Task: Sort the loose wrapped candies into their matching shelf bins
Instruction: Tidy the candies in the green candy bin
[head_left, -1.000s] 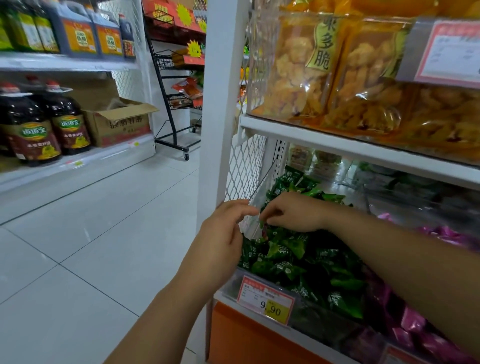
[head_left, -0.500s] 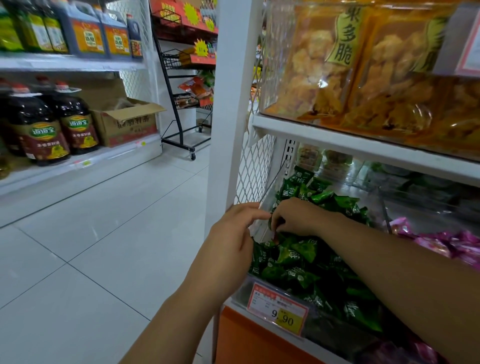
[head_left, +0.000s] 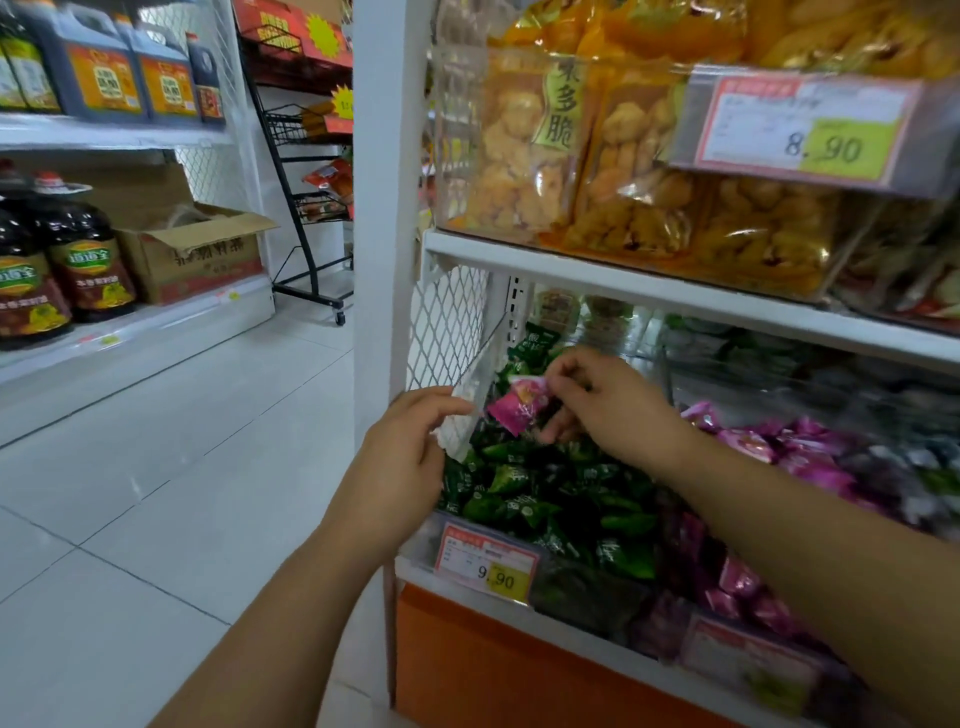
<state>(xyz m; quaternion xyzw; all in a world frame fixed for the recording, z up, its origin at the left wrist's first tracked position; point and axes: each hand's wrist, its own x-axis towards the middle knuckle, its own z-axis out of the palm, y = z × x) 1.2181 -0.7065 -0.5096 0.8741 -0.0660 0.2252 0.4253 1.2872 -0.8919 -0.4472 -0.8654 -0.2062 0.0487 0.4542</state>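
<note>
Pinching a pink candy (head_left: 519, 405) by one end of its wrapper, the right hand (head_left: 618, 410) hangs above the back of the green bin (head_left: 587, 592). Its fingers (head_left: 563, 379) are curled in close, with the thumb and the first fingertips meeting on the wrapper, and the remaining ones are folded loosely beneath. The sweet hangs tilted, its free end pointing down and to the left. It sits just above the heap of green candies (head_left: 545, 499), and the blur makes it unclear whether it touches them.

The left hand (head_left: 400, 462) is at the bin's left edge. Its fingers are only lightly bent and spread a little, and they rest against the clear side panel (head_left: 460, 431) that stands beside the white mesh (head_left: 447, 322). They lie on the plastic without closing round anything that shows, and the thumb's contact with the panel cannot be made out.

Green candies fill that bin up to its clear front wall, where a price label (head_left: 485, 566) reads 9.90. In the next compartment to the right lie the pink candies (head_left: 810, 457), partly covered by the right forearm. On the white upper shelf (head_left: 623, 280) stand bags of golden snacks (head_left: 524, 166), with a second price label (head_left: 800, 130) reading 8.90.
</note>
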